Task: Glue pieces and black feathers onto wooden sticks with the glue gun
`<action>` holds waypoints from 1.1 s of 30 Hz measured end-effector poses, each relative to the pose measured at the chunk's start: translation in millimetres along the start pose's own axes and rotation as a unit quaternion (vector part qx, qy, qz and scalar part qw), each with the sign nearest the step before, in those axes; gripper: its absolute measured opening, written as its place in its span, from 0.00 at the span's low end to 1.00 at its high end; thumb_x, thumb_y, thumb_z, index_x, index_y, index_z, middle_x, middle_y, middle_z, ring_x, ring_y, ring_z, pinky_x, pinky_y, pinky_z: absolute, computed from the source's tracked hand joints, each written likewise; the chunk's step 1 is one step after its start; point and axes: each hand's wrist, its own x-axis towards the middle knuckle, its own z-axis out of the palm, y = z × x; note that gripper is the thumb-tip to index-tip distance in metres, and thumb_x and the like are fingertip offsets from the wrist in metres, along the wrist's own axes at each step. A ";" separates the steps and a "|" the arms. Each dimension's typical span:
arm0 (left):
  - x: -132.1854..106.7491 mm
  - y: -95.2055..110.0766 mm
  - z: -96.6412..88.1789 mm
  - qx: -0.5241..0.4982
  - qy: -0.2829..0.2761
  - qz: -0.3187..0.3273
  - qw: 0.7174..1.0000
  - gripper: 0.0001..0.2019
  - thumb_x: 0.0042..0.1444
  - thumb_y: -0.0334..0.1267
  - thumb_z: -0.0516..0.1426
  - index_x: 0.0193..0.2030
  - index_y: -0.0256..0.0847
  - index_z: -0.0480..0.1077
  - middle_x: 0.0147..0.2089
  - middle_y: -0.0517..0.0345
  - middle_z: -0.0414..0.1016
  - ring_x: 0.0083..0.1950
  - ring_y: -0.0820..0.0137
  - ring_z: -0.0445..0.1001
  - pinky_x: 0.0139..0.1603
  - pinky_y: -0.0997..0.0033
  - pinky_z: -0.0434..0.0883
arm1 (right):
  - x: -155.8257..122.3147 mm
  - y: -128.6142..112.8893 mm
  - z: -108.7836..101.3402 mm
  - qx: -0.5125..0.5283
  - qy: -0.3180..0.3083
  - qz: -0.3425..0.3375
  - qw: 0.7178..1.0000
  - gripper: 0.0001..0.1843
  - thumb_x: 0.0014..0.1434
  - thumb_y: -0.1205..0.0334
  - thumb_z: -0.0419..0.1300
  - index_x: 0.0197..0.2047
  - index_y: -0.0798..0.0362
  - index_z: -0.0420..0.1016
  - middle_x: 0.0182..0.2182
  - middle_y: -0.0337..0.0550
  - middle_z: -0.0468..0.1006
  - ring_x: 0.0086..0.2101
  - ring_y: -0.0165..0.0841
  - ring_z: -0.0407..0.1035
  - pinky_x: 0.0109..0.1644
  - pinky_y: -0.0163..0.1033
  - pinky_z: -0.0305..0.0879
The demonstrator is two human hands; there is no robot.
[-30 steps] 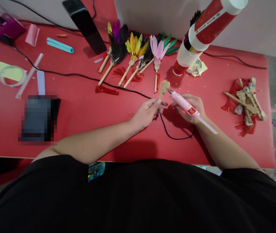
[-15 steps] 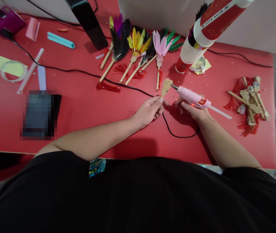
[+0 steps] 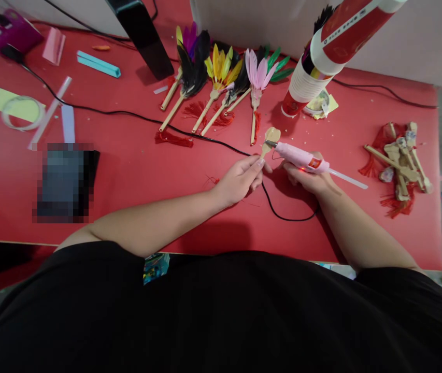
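Observation:
In the middle of the red table, my left hand point(image 3: 241, 180) pinches a small wooden fan-shaped piece point(image 3: 272, 135) by its handle, its wide head pointing away from me. Shiny glue appears on that head. My right hand point(image 3: 309, 173) is wrapped round a pink hot glue gun point(image 3: 296, 156) with a small red light lit. The metal nozzle meets the wooden piece just below its wide part, and a clear glue stick point(image 3: 348, 178) juts from the gun's back. Beyond my hands lie several feather fans, among them a pink one point(image 3: 257, 72) and a yellow one point(image 3: 219, 72).
A pile of wooden pieces with red tassels point(image 3: 403, 163) lies at the right. Paper cups point(image 3: 302, 85) stand at the back. A black cable point(image 3: 123, 112) crosses the table, and a loop of it lies below my hands. A pixelated dark object point(image 3: 65, 181) is at the left.
The glue gun's nozzle has moved left and down, from the head's right edge to just below the head. Shiny glue now shows on the wood. My left hand has shifted slightly.

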 end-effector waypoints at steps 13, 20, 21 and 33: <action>-14.7 6.9 8.5 0.053 0.009 0.062 0.997 0.24 0.88 0.63 0.61 0.45 0.47 0.70 0.28 0.68 0.63 0.27 0.73 0.58 0.30 0.69 0.58 | 5.4 -4.1 -7.0 -0.095 0.031 -0.108 0.989 0.25 0.74 0.28 0.76 0.43 0.42 0.97 0.44 0.48 0.98 0.46 0.52 0.94 0.56 0.56 0.93; -17.8 4.3 6.1 0.110 0.030 0.076 0.991 0.24 0.87 0.64 0.61 0.44 0.47 0.71 0.29 0.65 0.67 0.29 0.71 0.66 0.33 0.68 0.63 | 6.6 -2.3 -10.2 -0.098 0.014 -0.119 0.988 0.24 0.76 0.29 0.74 0.45 0.41 0.97 0.42 0.49 0.96 0.48 0.55 0.93 0.58 0.59 0.93; -18.0 3.8 5.7 0.114 0.029 0.079 0.990 0.24 0.87 0.64 0.61 0.44 0.47 0.72 0.29 0.65 0.67 0.29 0.71 0.66 0.33 0.68 0.63 | 7.1 -1.6 -9.8 -0.095 0.015 -0.117 0.988 0.25 0.76 0.29 0.74 0.45 0.41 0.97 0.42 0.50 0.96 0.49 0.55 0.94 0.59 0.59 0.93; -20.0 6.4 8.4 0.100 0.009 0.091 0.991 0.25 0.88 0.64 0.60 0.44 0.48 0.70 0.28 0.68 0.65 0.26 0.73 0.59 0.31 0.68 0.60 | 9.2 3.3 -10.0 -0.086 0.059 -0.114 0.988 0.31 0.76 0.22 0.72 0.46 0.42 0.96 0.45 0.52 0.97 0.51 0.57 0.94 0.62 0.62 0.94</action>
